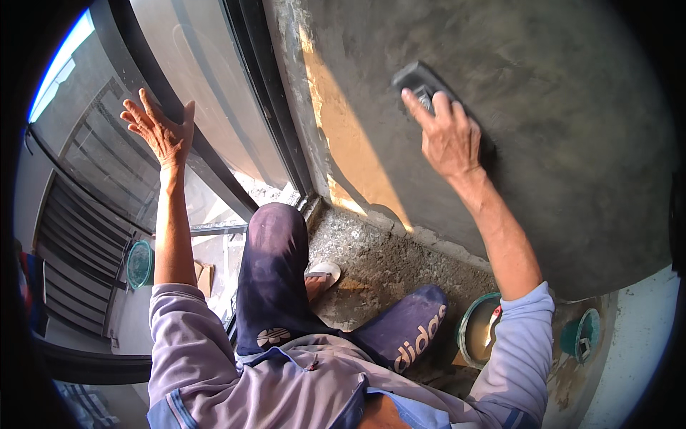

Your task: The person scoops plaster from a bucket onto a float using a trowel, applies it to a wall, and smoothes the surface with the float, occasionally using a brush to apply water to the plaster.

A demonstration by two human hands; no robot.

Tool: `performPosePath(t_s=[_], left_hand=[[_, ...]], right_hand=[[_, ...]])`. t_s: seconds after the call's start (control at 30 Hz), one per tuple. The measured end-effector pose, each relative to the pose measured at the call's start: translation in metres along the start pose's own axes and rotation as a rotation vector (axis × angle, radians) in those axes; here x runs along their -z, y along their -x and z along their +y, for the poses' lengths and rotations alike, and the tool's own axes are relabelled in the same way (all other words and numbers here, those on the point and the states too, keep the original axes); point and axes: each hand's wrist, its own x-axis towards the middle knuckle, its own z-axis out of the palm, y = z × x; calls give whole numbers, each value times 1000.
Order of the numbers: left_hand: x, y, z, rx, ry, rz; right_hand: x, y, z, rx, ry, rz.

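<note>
Head view: right hand grips the float, slanted across the dark wall

With twelve at the top of the picture, the right hand [451,139] is closed around the handle of a dark float [416,72], its index finger laid along the upper part. The float is at the dark grey wall surface [572,136]; its face is turned away, so I cannot tell how firmly it touches. Its long axis slopes from between ten and eleven o'clock down to between four and five, and its exposed end sits toward eleven from the middle of that hand. The lower end is hidden under the knuckles and wrist.

Any stroke, I judge, turns on how that slope stands to the tan, sunlit strip [350,143] of wall, which lies toward nine o'clock from the right hand, apart from the float, and leans much the same way, though more steeply.

The left hand [158,136] is far off toward nine o'clock, fingers spread and holding no tool, at a dark frame post [207,154]; whether it bears weight there I cannot tell. The right hand is clearly the nearer to both float and strip.

Well below the right hand, near six o'clock, is a green-rimmed bucket [461,330]; a smaller green bucket [590,330] is toward five.
</note>
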Motion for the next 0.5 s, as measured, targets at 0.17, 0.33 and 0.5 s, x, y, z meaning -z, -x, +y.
performPosePath(t_s=[0.17,0.33,0.5], left_hand=[[-14,4,-8,-104,28,28],[-15,6,-4,-52,19,16],[-14,5,-1,-17,12,53]], right_hand=[[35,-146,40,-159,65,92],[-7,-87,-29,120,-4,19],[-22,6,-66,264,-10,-407]])
